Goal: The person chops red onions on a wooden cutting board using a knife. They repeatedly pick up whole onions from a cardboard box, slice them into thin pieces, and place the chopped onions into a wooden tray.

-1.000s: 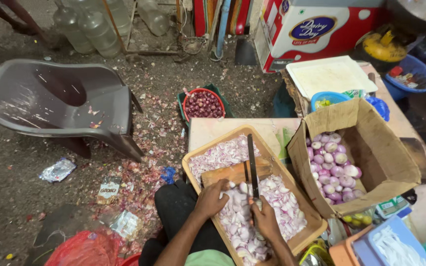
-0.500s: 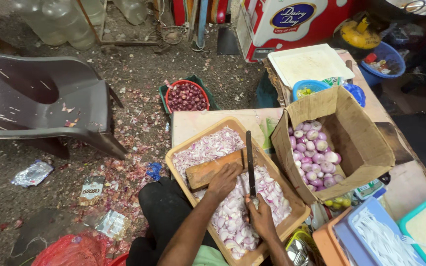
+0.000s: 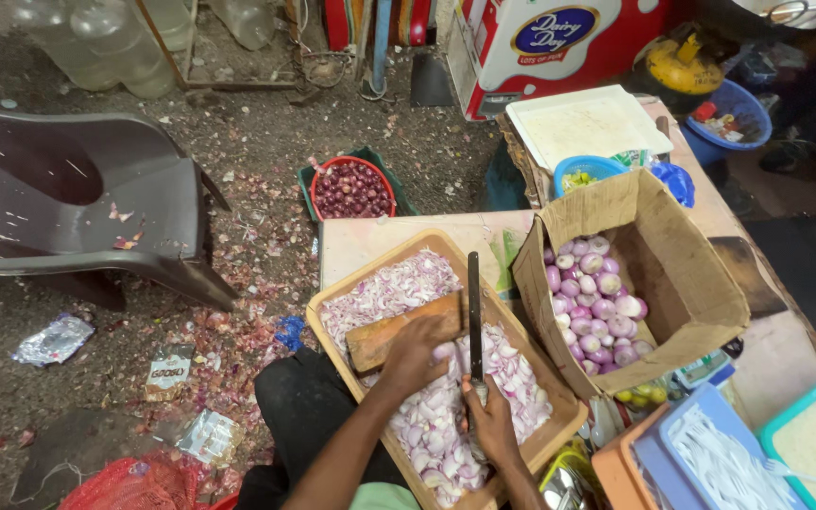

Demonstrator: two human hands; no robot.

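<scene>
A tan tray (image 3: 332, 300) in front of me is heaped with sliced pale-purple onions (image 3: 399, 283). A small wooden board (image 3: 380, 337) lies across the tray. My left hand (image 3: 415, 354) rests on the onions at the board's right end, fingers curled over them. My right hand (image 3: 488, 420) grips the handle of a long dark knife (image 3: 473, 302), whose blade points away from me along the board's edge. To the right, a cardboard box (image 3: 691, 283) holds several peeled whole onions (image 3: 597, 302).
A red bowl of unpeeled onions (image 3: 351, 189) sits on the ground beyond the tray. A grey plastic chair (image 3: 77, 208) stands at the left among onion skins and litter. A white board (image 3: 583, 123), blue bowls (image 3: 587, 173) and plastic containers (image 3: 710, 463) crowd the right.
The view has shifted slightly. My left hand has slid along the board onto the onions. The knife stays in my right hand, pointing away.
</scene>
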